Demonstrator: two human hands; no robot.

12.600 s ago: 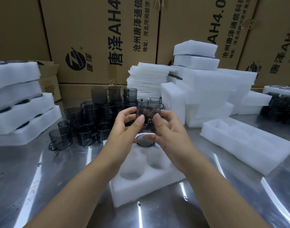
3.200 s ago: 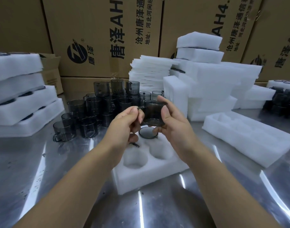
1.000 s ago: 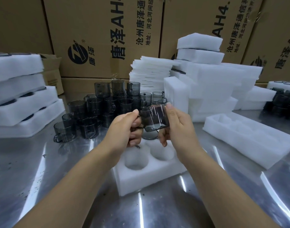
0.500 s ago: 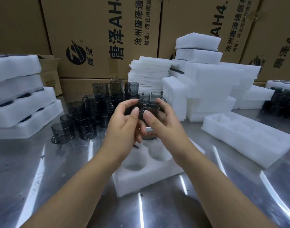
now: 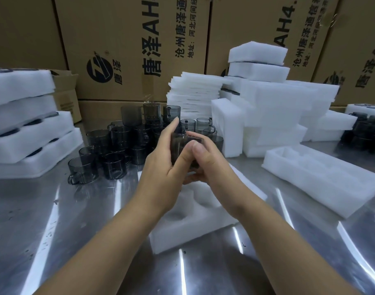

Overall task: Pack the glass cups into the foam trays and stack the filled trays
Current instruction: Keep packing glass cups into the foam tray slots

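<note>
Over table (image 5: pixel 54 220), left hand (image 5: pixel 161 173) and right hand (image 5: pixel 212 165) clasp cup (image 5: pixel 179 145) (smoky).

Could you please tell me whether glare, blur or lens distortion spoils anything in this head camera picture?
Head view: bright glare streaks cross the steel table; the cardboard boxes lean outward toward the frame's edges, a wide-angle effect; the left hand and right hand look slightly soft, and the dark cup in their grip is hard to make out.
</note>
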